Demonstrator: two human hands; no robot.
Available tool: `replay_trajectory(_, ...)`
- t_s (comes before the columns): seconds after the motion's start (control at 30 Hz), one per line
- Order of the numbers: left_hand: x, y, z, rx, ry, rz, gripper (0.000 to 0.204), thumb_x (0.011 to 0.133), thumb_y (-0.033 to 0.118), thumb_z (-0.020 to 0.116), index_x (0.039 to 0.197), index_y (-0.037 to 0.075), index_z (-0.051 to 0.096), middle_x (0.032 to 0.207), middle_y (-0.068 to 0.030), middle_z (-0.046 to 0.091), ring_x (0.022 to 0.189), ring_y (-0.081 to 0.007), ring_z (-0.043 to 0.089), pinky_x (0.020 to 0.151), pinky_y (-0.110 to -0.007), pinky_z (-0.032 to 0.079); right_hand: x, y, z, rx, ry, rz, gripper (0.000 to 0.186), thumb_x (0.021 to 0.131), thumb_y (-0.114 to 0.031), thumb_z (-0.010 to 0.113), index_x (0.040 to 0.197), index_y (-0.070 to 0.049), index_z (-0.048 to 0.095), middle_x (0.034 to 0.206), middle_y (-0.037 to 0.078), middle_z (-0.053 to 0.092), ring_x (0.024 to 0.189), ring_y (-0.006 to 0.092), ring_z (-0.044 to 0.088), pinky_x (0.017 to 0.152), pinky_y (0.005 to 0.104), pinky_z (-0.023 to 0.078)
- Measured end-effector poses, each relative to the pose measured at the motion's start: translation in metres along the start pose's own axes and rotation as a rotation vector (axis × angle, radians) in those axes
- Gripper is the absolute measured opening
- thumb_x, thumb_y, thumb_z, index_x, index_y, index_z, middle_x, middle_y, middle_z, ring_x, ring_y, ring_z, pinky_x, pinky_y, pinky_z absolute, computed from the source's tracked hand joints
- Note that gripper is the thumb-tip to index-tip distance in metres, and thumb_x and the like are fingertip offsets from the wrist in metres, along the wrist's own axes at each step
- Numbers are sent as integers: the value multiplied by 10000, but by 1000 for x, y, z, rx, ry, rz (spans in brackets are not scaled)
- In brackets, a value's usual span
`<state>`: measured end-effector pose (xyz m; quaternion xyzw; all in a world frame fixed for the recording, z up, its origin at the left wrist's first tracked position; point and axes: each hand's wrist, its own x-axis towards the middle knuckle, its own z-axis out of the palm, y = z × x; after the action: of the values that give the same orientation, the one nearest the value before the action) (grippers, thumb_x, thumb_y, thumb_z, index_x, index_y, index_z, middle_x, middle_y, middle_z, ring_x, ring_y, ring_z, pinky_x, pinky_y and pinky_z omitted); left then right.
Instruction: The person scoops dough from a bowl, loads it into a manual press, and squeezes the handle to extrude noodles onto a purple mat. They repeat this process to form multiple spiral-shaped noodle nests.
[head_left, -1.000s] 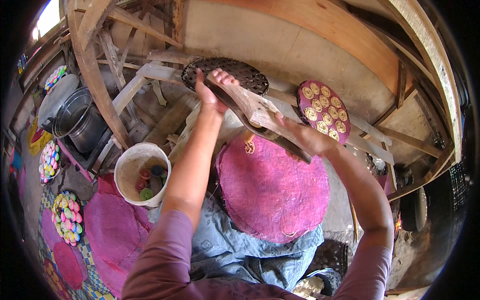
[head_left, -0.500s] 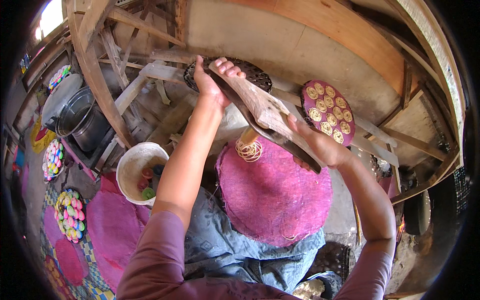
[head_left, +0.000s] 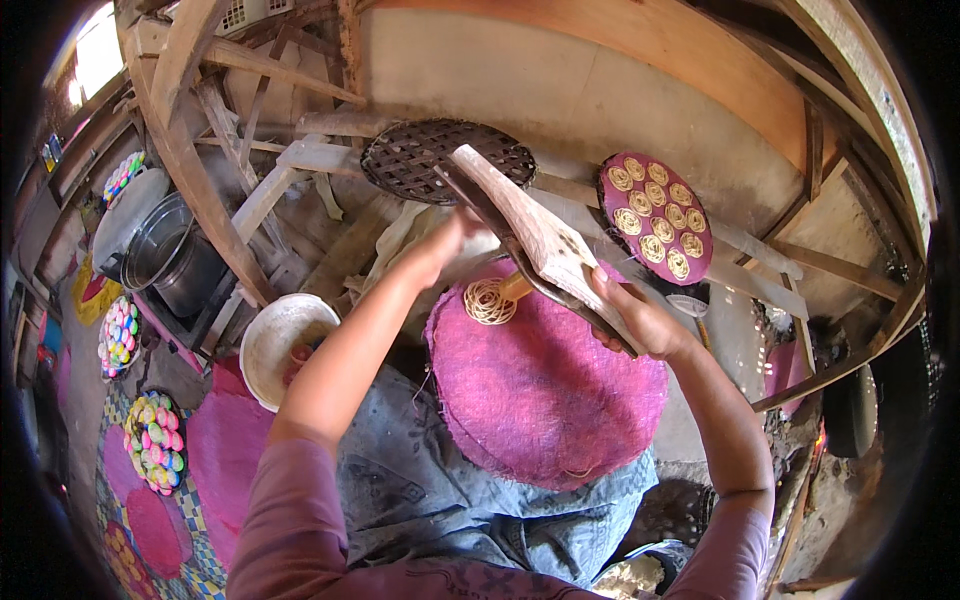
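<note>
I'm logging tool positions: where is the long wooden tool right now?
In the head view, just above and right of centre, the long wooden tool slants over the round pink mat, its lower end in the right hand.

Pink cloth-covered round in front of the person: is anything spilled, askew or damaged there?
Only small things: what looks like a loose pale strand lies near the near edge of the pink round, stray and apart from the coiled nest toward the far left. The cloth's left edge also looks frayed.
</note>
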<state>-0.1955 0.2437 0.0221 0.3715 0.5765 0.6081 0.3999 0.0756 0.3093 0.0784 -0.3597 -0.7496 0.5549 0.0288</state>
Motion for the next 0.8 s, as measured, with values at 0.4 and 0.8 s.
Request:
replay_trajectory(0.4, -2, -21, 7, 248, -436, -214, 625, 1013, 463, 303, 1489, 58, 275, 1366, -113, 507, 1264, -202, 466, 1088, -351, 322, -2, 4, 4, 64, 21, -123, 730, 902, -693, 432, 1120, -10, 570, 682, 25, 498, 522, 88, 426, 453, 257, 334)
replay_trajectory(0.8, -41, -31, -9, 1436, -225, 575, 571, 992, 478, 391, 1419, 102, 435, 1528, -73, 334, 1204, -332, 369, 1038, -440, 278, -4, 18, -15, 75, 116, -160, 684, 911, -686, 423, 1078, -34, 548, 706, 34, 530, 558, 101, 490, 480, 256, 381)
